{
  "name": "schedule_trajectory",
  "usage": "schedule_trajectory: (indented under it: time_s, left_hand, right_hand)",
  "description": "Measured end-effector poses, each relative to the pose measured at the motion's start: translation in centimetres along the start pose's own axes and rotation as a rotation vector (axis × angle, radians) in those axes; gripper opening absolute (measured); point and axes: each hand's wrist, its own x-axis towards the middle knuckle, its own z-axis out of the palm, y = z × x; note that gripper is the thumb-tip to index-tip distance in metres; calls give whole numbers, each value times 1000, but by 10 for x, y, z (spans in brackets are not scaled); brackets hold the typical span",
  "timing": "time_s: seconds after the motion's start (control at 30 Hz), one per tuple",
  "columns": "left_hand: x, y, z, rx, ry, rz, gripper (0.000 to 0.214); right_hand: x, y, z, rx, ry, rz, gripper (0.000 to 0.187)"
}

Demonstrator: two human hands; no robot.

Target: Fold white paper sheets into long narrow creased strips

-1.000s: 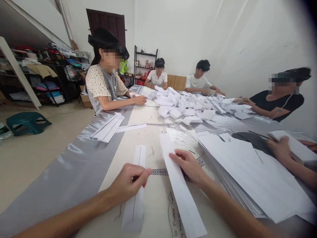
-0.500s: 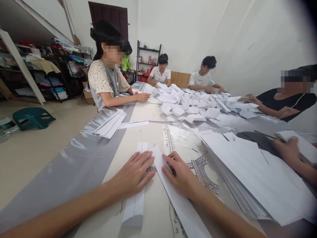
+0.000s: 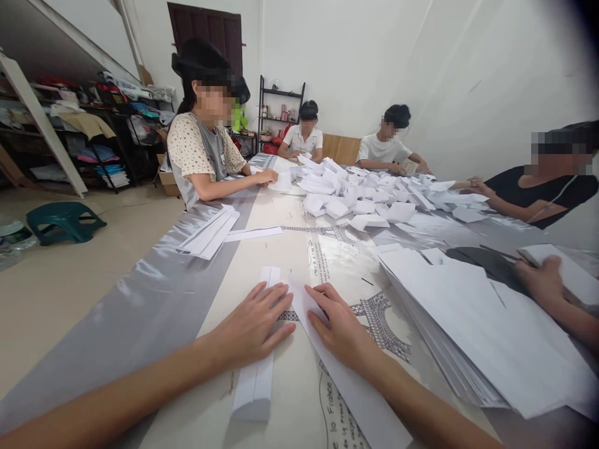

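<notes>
My left hand (image 3: 250, 324) lies flat with fingers stretched out on a folded white paper strip (image 3: 256, 380) that runs toward me on the table. My right hand (image 3: 339, 327) lies flat, fingers together, on a second long white paper strip (image 3: 360, 399) that slants to the right. The fingertips of both hands nearly meet at the top ends of the two strips. Neither hand grips anything.
A thick stack of white sheets (image 3: 472, 330) lies at my right, with another person's hand (image 3: 543, 280) on a white pad beyond it. A heap of folded papers (image 3: 369, 193) fills the table's far middle. Several people sit around it. More strips (image 3: 210, 231) lie left. A green stool (image 3: 63, 221) stands on the floor.
One second ago my left hand was pinched on its strip and my right held the other strip's edge. Both hands have since flattened onto the strips, which now lie closer together.
</notes>
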Motion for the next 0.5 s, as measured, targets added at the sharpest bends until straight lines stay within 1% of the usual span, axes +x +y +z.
schedule_trajectory:
  time_s: [0.1, 0.27, 0.5]
  left_hand:
    - [1, -1, -2, -12, -28, 7, 46]
    - [1, -2, -2, -17, -39, 6, 46]
    - [2, -1, -1, -23, -4, 11, 44]
  right_hand:
    - [-2, -1, 0, -35, 6, -11, 40]
    - [-3, 0, 1, -109, 33, -74, 40]
    - [-5, 1, 1, -142, 34, -79, 40]
